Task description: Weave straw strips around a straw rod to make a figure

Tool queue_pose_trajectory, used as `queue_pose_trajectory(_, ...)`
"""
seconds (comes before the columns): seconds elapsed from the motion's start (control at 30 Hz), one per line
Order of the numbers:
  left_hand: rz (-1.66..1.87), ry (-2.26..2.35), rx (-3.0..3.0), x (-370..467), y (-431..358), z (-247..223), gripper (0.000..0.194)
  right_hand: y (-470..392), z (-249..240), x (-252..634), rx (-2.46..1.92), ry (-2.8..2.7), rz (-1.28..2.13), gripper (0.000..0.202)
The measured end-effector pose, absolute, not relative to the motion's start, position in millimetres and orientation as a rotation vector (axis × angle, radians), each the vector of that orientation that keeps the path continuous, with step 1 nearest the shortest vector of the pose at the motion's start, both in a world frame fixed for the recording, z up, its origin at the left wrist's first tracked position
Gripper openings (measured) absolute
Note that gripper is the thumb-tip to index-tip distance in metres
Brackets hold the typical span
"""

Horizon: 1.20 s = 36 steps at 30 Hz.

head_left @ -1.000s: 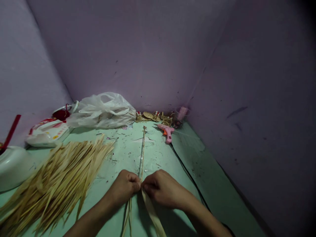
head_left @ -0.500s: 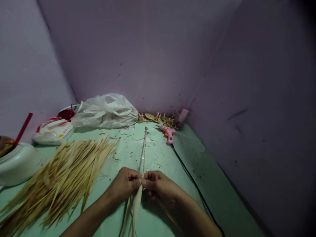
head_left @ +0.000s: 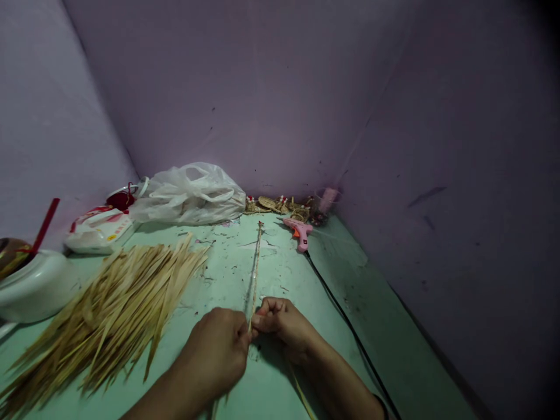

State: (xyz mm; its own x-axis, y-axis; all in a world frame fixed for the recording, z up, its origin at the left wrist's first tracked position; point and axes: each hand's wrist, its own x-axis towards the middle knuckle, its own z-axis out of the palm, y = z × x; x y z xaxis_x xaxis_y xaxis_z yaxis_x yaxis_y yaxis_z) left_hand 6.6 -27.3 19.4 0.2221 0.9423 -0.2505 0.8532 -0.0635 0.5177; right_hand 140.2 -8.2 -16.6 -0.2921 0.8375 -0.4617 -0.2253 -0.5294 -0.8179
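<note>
A thin braided cord of pale straw (head_left: 256, 262) runs from a small fixed point at the back of the green table down to my hands. My left hand (head_left: 223, 344) is closed at the cord's near end, its back turned up and its fingertips mostly hidden. Beside it, my right hand (head_left: 280, 324) pinches the braid between thumb and fingers. A loose strand (head_left: 301, 394) trails below my right hand, and strand ends show under my left wrist. Left of my hands lies a wide pile of dry straw strips (head_left: 126, 303).
A pink glue gun (head_left: 300, 230) with a black cable (head_left: 339, 309) lies right of the cord. At the back are a white plastic bag (head_left: 192, 195) and woven ornaments (head_left: 271, 204). A white pot (head_left: 37, 286) and a packet (head_left: 100, 229) stand left.
My left hand has turned over and moved slightly down, now covering the strands below the braid. My right hand has shifted a little right. The view has shifted slightly.
</note>
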Motion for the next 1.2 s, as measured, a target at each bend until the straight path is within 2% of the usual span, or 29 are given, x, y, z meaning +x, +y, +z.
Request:
queue_pose_trajectory(0.1, 0.090, 1.732, 2.102, 23, -48, 15, 0.028, -10, -15, 140, -1.252, -0.832, 1.893, 0.026)
queue_pose_trajectory(0.23, -0.005, 1.728, 2.183, 33, -59, 5, 0.046, -11, -17, 141, -1.243, -0.828, 1.883, 0.024)
queue_pose_trajectory(0.33, 0.196, 1.651, 2.082, 23, -47, 11, 0.028, -12, -18, 142, -1.248, -0.871, 1.875, 0.023)
queue_pose_trajectory(0.43, 0.566, 1.720, 1.703, 10, -27, 20, 0.025, -12, -16, 144, -1.250, -0.926, 1.883, 0.022)
queue_pose_trajectory(0.57, 0.445, 1.318, 1.057, 6, -11, 15, 0.032, -11, -13, 146, -1.193, -0.935, 1.920, 0.026)
queue_pose_trajectory(0.7, 0.419, 1.264, 0.997, 11, -9, -1, 0.024, -9, -19, 147, -1.179, -1.011, 1.899, 0.029)
queue_pose_trajectory(0.83, 0.438, 1.424, 1.302, 12, -8, -4, 0.017, -8, -30, 149, -1.274, -1.249, 1.744, 0.017)
queue_pose_trajectory(0.97, 0.460, 1.469, 1.551, 13, -8, -2, 0.017, -10, -31, 151, -1.488, -1.557, 1.422, 0.005)
queue_pose_trajectory(1.2, 0.449, 1.513, 1.583, 16, -12, -6, 0.015, -33, -5, 148, -1.754, -1.836, 0.998, 0.016)
